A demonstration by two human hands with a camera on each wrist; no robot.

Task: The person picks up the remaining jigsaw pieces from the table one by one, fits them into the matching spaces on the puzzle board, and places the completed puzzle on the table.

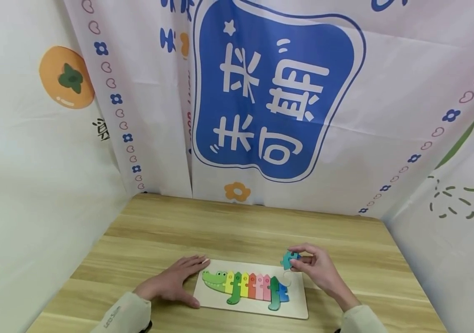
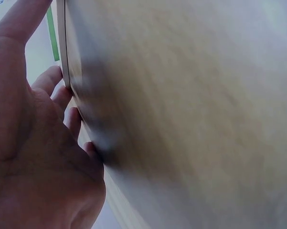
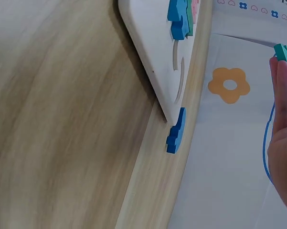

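A pale wooden puzzle board (image 1: 297, 303) lies on the table with a crocodile made of coloured pieces. My left hand (image 1: 176, 280) is spread along the board's left end, fingertips at the far corner and thumb by the near one. Between thumb and fingers, my right hand (image 1: 320, 269) pinches a teal puzzle piece (image 1: 287, 260) over the far right corner. Beside it on the board shows the curved tail outline, bare of pieces. A blue puzzle piece (image 3: 175, 132) lies on the table just past the board's corner, mostly hidden behind the right fingers in the head view.
The wood-grained table (image 1: 203, 226) carries the board near its front. White printed cloth (image 1: 157, 152) hangs behind the table and along both sides. In the crocodile's body, a blue piece (image 1: 283, 292) sits at the right end of the row.
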